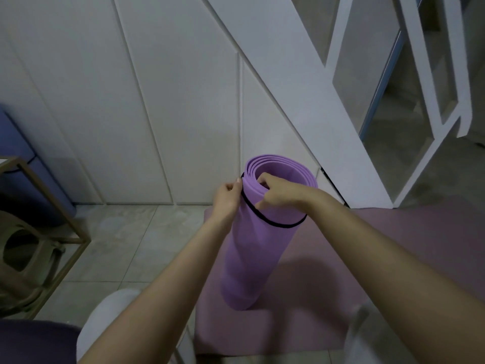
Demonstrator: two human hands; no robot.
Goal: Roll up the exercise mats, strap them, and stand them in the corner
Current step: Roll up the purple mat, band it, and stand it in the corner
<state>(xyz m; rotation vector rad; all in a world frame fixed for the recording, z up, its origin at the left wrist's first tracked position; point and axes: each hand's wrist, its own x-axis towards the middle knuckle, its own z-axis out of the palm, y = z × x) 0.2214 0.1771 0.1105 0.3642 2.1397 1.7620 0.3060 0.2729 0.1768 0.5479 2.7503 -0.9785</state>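
A rolled purple exercise mat [252, 253] stands upright on its end, on a flat pink mat [328, 285] spread over the floor. A thin black elastic strap [275, 225] loops around the roll near its top, slanting down to the right. My left hand [227, 197] pinches the strap at the roll's left edge. My right hand [278, 191] grips the top rim of the roll, fingers curled into its open end and thumb on the outside.
White panelled wall [157, 114] behind the roll, with a white slanted stair frame [328, 106] to the right. A wire-frame stand [47, 219] and a blue upholstered piece [23, 179] sit at the left. Beige floor tiles [131, 245] lie between.
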